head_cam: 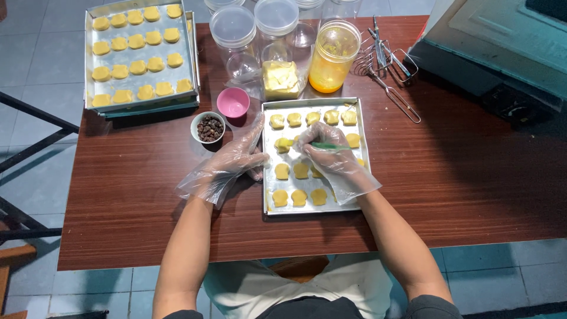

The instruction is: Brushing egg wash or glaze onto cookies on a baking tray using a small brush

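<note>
Two gloved hands worked: right hand (326, 150) pinched a green brush (328, 146) lying sideways, tip touching the cookie (283, 143); left hand (236, 158) spread flat beside the tray (267, 177).

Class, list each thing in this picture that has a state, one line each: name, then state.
Left hand: gloved, resting on the near tray's edge.
Right hand: gloved, holding a green tool.
Near tray: partly filled with dough pieces.
Far tray: filled in rows.
Yellow jar: open.
Two clear jars: lidded.
White bowl: holds dark bits.
</note>
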